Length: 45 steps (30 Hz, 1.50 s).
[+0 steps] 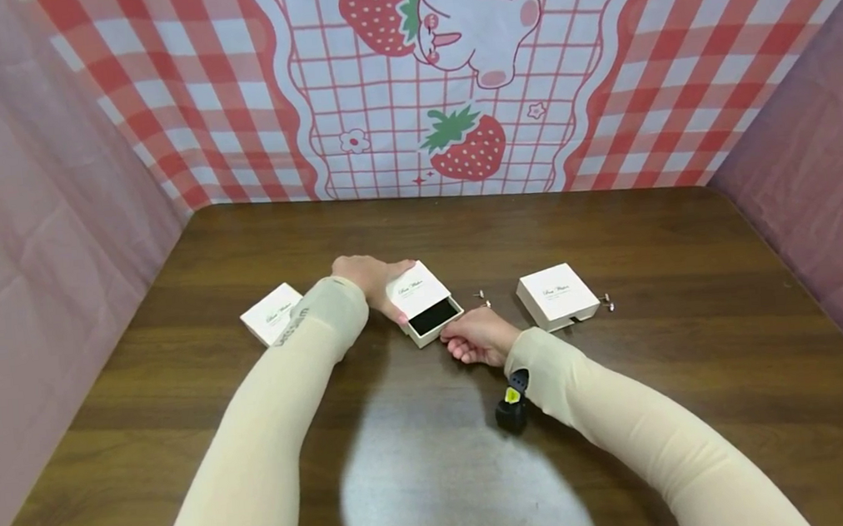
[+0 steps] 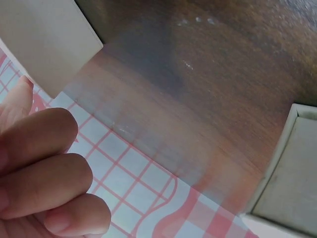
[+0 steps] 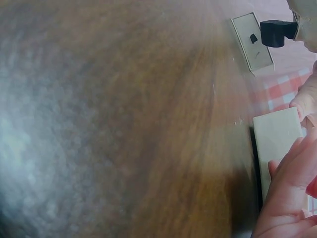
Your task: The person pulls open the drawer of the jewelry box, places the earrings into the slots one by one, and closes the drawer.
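**Wooden table before a strawberry-print cloth: a white box held part-drawn**

The outer cover of the white box was gripped by the left hand, with the fingers along its far side and the thumb at its near side, spread only as far as the box's width. The right hand was held with its fingers curled at the front of the tray; whether the tray was actually pinched could not be told. The box was set near the table's middle, between two similar boxes, and a black lining was exposed in the drawn part of the tray.

The box was judged to be light and of stiff card, smooth enough to slide and liable to be dented at its edges if squeezed hard. The cover seemed best held lightly by its two sides, and the tray by its front wall.

Just beyond the right hand, small shiny pieces were seen. Farther out, another box was placed to the right, with more small pieces beside it, and a third box was partly covered by the left forearm.
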Motion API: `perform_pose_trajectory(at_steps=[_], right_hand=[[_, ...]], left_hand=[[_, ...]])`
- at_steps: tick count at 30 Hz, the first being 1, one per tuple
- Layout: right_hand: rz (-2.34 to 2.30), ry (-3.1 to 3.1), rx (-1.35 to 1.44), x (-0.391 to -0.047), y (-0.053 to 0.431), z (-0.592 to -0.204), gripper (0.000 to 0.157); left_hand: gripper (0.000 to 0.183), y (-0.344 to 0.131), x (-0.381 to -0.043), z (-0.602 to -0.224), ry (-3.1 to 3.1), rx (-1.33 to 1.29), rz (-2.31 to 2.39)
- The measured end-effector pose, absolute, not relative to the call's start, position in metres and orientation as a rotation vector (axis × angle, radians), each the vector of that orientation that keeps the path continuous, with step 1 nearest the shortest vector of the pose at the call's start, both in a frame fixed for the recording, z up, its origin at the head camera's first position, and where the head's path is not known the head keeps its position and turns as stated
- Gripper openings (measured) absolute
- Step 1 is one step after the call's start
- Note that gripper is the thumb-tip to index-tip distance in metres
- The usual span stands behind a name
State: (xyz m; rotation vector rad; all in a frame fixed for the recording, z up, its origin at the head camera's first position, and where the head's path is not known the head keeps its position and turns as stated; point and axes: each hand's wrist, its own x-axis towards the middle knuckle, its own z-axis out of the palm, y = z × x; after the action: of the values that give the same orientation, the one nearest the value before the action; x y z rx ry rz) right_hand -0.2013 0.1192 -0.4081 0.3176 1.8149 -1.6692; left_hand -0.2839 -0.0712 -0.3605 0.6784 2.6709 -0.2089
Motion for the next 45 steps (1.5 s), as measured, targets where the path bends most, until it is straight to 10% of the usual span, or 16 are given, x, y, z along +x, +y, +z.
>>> perform_pose_trajectory(at_steps=[45], right_hand=[[-1.663, 1.881, 0.163, -0.183, 0.139, -0.416, 0.014]], left_hand=[[0.107, -0.07, -0.278, -0.356, 2.644, 0.573, -0.126]])
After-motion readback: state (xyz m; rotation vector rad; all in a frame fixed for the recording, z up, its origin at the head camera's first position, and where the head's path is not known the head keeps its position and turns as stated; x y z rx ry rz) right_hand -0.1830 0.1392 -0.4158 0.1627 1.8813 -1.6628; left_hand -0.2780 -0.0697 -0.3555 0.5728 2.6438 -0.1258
